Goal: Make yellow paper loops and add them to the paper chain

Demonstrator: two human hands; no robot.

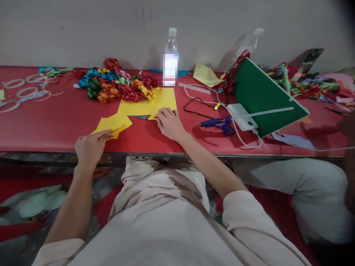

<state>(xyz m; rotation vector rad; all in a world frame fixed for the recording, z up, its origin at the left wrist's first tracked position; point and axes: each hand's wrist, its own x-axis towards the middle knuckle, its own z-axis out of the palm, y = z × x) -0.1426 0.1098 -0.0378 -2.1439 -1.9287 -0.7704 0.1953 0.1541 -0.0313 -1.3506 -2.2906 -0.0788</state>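
My left hand (pixel 90 145) pinches the near corner of a folded yellow paper (pixel 113 123) lying on the red table (pixel 55 122). My right hand (pixel 168 121) rests closed over the yellow handle of a utility knife (pixel 144 117), whose blade points left on the table. A larger yellow sheet (pixel 149 103) lies flat just behind the knife. A heap of coloured curled paper strips (pixel 116 85) sits further back.
A water bottle (pixel 170 59) stands behind the sheet. A blue glue gun (pixel 217 123), white charger (pixel 241 116) and cables lie to the right, beside a green board (pixel 260 94). Paper rings (pixel 19 92) lie far left. Another person's leg (pixel 291 188) is at right.
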